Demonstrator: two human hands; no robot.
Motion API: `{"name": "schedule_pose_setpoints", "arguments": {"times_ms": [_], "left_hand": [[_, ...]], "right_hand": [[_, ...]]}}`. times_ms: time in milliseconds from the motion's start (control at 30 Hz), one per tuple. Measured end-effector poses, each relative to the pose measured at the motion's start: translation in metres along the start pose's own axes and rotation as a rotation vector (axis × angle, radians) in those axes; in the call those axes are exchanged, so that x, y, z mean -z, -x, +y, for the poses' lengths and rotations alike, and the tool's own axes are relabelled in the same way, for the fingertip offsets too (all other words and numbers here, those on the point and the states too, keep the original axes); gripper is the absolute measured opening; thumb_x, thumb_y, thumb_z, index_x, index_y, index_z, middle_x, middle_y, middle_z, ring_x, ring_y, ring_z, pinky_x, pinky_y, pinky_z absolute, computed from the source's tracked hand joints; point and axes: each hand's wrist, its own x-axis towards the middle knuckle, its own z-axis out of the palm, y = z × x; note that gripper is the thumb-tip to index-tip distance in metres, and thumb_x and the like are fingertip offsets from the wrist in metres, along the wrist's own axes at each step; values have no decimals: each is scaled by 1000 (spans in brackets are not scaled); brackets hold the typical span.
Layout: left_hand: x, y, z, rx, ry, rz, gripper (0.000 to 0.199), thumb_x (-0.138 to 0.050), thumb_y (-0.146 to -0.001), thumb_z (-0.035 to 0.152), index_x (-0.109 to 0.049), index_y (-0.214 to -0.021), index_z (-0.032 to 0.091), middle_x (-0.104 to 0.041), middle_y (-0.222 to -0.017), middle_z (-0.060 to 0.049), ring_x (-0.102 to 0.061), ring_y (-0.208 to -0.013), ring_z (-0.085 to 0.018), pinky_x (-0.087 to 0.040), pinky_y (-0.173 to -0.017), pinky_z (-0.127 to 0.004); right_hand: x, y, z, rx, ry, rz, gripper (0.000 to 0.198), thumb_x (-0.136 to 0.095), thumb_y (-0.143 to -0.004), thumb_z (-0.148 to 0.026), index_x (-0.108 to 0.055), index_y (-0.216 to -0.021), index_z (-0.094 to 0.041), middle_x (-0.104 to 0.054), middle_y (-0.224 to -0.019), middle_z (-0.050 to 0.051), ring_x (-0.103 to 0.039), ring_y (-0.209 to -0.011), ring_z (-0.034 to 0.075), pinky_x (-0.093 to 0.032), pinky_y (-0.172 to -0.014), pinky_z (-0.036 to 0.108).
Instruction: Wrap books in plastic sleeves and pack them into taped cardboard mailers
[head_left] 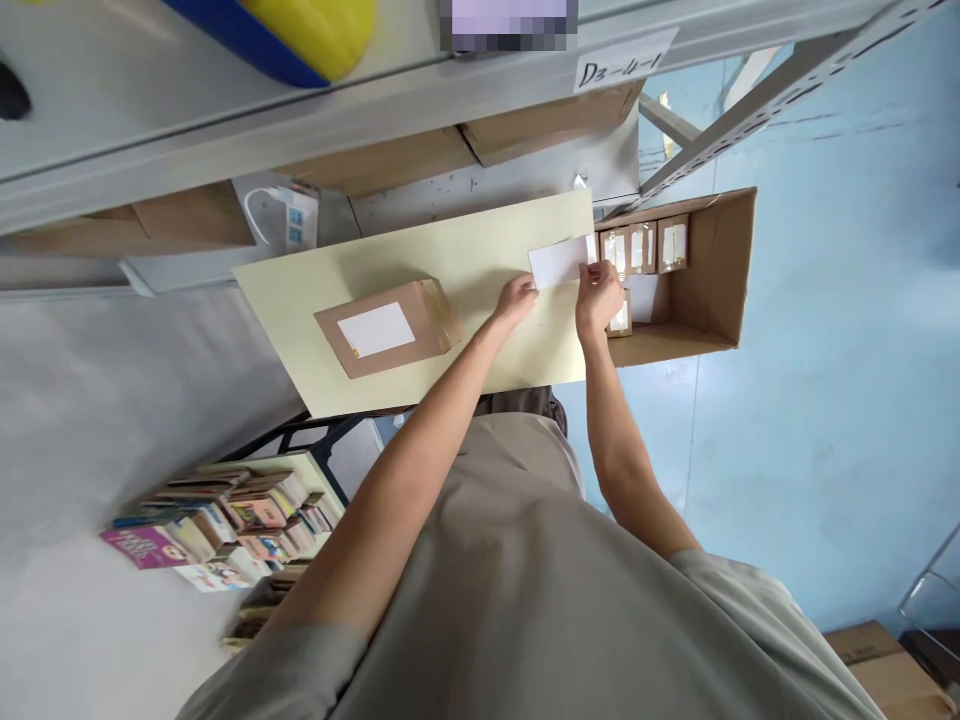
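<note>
Above the pale yellow board, my two hands hold a blank white label by its edges. My left hand pinches the lower left corner, and my right hand has its fingers closed on the right edge. To the left on the board lies a brown cardboard parcel with a white label on its top face. Just past my right hand stands an open carton with several small taped boxes inside, each with a white label.
A metal shelf beam marked D3-4-1 runs above the board, with cardboard boxes below it. A power strip lies behind the board. Stacks of books stand at lower left. Another carton is at lower right.
</note>
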Motion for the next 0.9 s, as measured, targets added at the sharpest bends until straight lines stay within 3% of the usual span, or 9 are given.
{"name": "schedule_pose_setpoints", "arguments": {"times_ms": [133,233,333,500,667,800,900], "left_hand": [[3,6,14,201,170,-22,24,-71,-96,18,-80,-118,19,-85,-133,-13,-80,-125,-21,-64,-113,-38],[1,9,20,197,150,30,30,-76,-96,20,-82,-126,17,-85,-143,-17,-80,-136,-27,-65,-116,-40],[-5,9,22,163,52,66,27,-71,-99,15,-85,-122,18,-86,-143,-15,-80,-142,-30,-66,-118,-41],[-22,11,22,76,-86,109,37,-65,-99,5,-85,-128,16,-85,-140,-15,-84,-129,-31,-65,-121,-44],[-36,18,24,11,-97,224,38,-72,-100,5,-81,-135,17,-79,-152,-17,-85,-124,-28,-63,-124,-41],[-39,19,30,22,-9,253,36,-81,-104,13,-76,-139,23,-86,-137,-11,-86,-119,-26,-66,-118,-40],[-34,16,34,0,10,262,20,-77,-109,17,-81,-127,22,-90,-127,-10,-87,-118,-26,-67,-114,-37]], "right_hand": [[-1,1,0,1,77,11,34,-47,-126,-44,-74,-125,-23,-78,-133,14,-77,-131,33,-61,-118,53],[-3,1,1,18,135,49,24,-57,-122,-34,-75,-131,-22,-72,-147,17,-68,-146,34,-57,-126,54],[-5,-1,3,37,152,77,28,-62,-120,-31,-73,-144,-22,-66,-157,19,-62,-154,35,-54,-131,56],[-8,-5,6,25,137,52,34,-63,-120,-35,-69,-151,-23,-68,-155,18,-65,-151,35,-57,-128,55],[-10,-7,7,19,135,46,34,-63,-120,-35,-69,-151,-22,-67,-156,17,-65,-153,34,-57,-128,54],[-5,-3,2,28,109,58,37,-62,-121,-35,-68,-154,-21,-67,-158,18,-64,-155,34,-56,-130,59],[4,2,-4,156,33,68,38,-61,-123,-40,-69,-154,-20,-65,-166,20,-61,-159,33,-50,-137,59]]}}
